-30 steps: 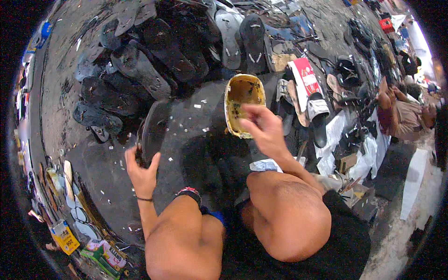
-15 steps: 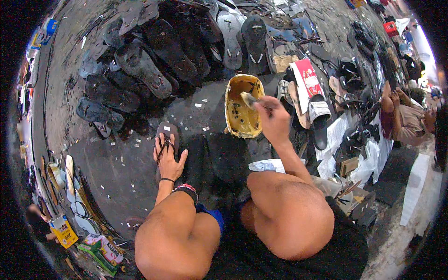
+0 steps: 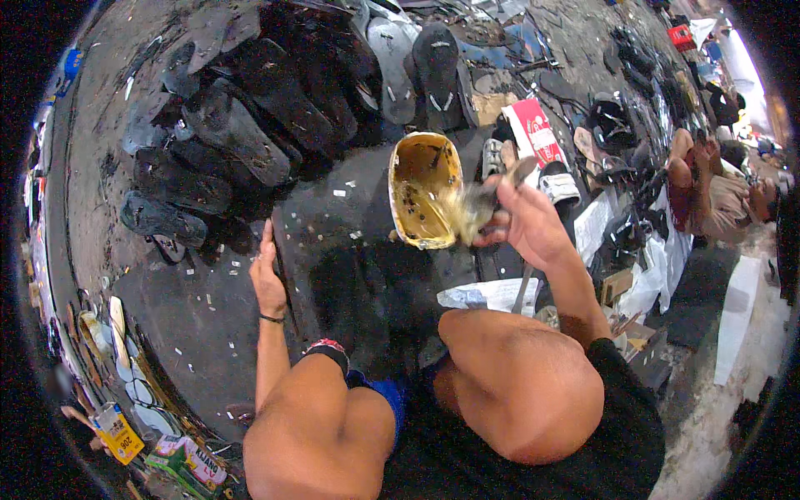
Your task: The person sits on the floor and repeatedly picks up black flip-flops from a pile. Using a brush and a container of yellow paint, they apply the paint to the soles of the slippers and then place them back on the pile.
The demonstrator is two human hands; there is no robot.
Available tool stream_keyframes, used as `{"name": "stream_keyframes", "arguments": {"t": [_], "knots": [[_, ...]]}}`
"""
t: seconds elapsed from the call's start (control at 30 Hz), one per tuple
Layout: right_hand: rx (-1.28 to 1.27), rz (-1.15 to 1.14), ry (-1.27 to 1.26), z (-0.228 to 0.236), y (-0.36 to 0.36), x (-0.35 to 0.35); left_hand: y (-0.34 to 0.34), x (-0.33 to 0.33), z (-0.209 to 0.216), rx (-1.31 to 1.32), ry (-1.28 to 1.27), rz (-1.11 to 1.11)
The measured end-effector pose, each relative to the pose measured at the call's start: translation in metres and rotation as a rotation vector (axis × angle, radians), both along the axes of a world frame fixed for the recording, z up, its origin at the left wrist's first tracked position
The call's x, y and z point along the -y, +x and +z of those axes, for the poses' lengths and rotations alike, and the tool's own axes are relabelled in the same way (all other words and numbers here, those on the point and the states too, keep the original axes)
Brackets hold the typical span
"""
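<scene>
My left hand grips a dark flip-flop, which is turned on its edge so that only a thin side shows. Its strap is hidden by the hand. Just right of a yellow, cut-open plastic container, my right hand is closed around a brush. Motion smears the pale bristles beside the container's rim, and the handle points up past my fingers. Brown-yellow stuff with dark specks coats the container's inside.
Many dark flip-flops are heaped at the upper left. A red-and-white box and more footwear lie to the right, with white plastic sheets. A yellow box sits lower left. Another person is at far right.
My left hand has tipped the flip-flop from flat onto its edge and shifted slightly left. My right hand has moved right and down, bringing the brush out of the container to its right rim.
</scene>
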State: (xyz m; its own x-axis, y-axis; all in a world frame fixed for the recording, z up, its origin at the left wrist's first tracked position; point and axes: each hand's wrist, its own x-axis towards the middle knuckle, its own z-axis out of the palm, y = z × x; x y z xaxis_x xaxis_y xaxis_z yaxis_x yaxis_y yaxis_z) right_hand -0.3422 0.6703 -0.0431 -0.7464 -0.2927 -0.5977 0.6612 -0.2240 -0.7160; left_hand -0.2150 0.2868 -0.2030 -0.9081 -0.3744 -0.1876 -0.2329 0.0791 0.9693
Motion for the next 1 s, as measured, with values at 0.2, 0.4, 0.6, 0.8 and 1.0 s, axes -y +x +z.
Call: {"name": "stream_keyframes", "arguments": {"t": [0.2, 0.4, 0.6, 0.8, 1.0], "knots": [[-0.490, 0.080, -0.097, 0.022, -0.047, 0.124, -0.060, 0.005, 0.092, 0.027, 0.561, 0.308], [-1.388, 0.407, 0.148, 0.014, -0.008, 0.187, -0.077, -0.020, 0.099, -0.222, 0.987, -0.019], [-1.230, 0.249, 0.553, 0.012, -0.110, 0.186, -0.066, -0.037, 0.125, -0.094, 1.041, 0.093], [-1.246, 0.329, 0.108, 0.004, 0.004, 0.187, -0.058, -0.018, 0.112, -0.223, 1.143, 0.081], [-1.076, 0.313, 0.635, 0.017, -0.111, 0.196, -0.057, -0.041, 0.105, -0.194, 1.027, 0.119]]}}
